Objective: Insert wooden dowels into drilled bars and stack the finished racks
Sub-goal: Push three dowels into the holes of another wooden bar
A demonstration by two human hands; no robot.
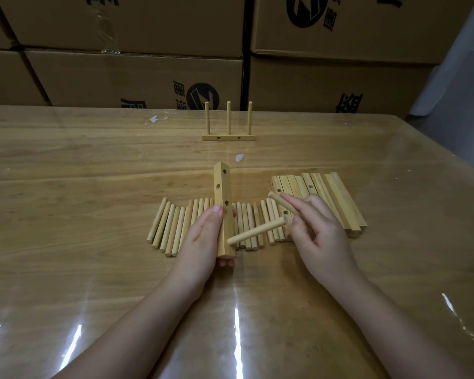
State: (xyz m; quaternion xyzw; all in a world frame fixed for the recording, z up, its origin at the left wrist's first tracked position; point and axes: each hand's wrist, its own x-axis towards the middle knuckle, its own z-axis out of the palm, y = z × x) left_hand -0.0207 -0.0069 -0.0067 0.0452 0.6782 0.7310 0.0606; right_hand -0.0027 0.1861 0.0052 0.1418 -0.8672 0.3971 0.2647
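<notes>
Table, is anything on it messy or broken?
Nothing looks broken. Two white flecks mark the table: one in front of the rack, one behind it to the left. Scraps or scuffs, I cannot tell. Dowels and bars lie in tidy rows.

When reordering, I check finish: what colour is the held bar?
Bar: pale yellowish wood, head view.

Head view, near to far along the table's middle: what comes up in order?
Left hand gripping a drilled bar → white scrap → finished rack → cardboard boxes.
</notes>
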